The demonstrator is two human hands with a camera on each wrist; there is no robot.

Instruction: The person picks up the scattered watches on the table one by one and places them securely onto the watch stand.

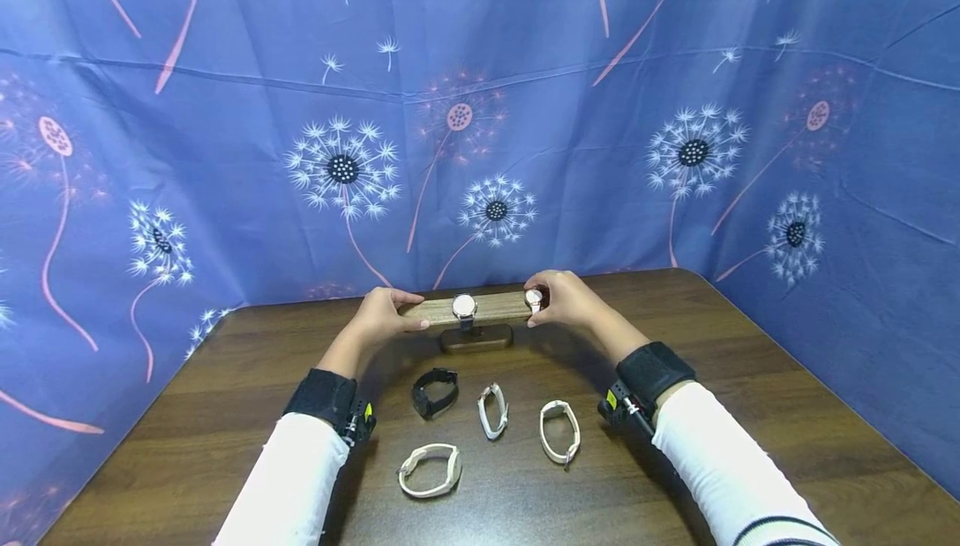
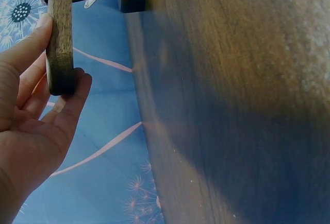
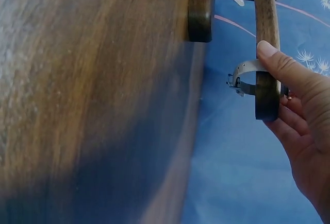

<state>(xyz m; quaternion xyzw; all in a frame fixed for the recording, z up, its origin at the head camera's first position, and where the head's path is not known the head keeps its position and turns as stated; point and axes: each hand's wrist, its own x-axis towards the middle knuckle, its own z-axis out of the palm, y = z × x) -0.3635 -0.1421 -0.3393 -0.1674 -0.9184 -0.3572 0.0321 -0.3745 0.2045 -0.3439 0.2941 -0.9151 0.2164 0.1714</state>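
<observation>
A wooden T-shaped watch stand stands at the far middle of the table, its bar (image 1: 491,308) above a dark oval base (image 1: 476,338). My left hand (image 1: 390,313) pinches the bar's left end (image 2: 59,38) between thumb and fingers. My right hand (image 1: 558,300) grips the right end (image 3: 265,38), the thumb lying over a grey strap (image 3: 242,74) looped round it. That strap belongs to a small round watch (image 1: 533,298). A second, white-faced watch (image 1: 464,306) sits at the bar's centre.
Several loose watches lie on the brown table (image 1: 750,413) nearer me: a black one (image 1: 435,392), a silver-white one (image 1: 492,410), a white one (image 1: 560,431) and a cream one (image 1: 430,471). A blue dandelion-print cloth (image 1: 480,112) walls in the back and both sides.
</observation>
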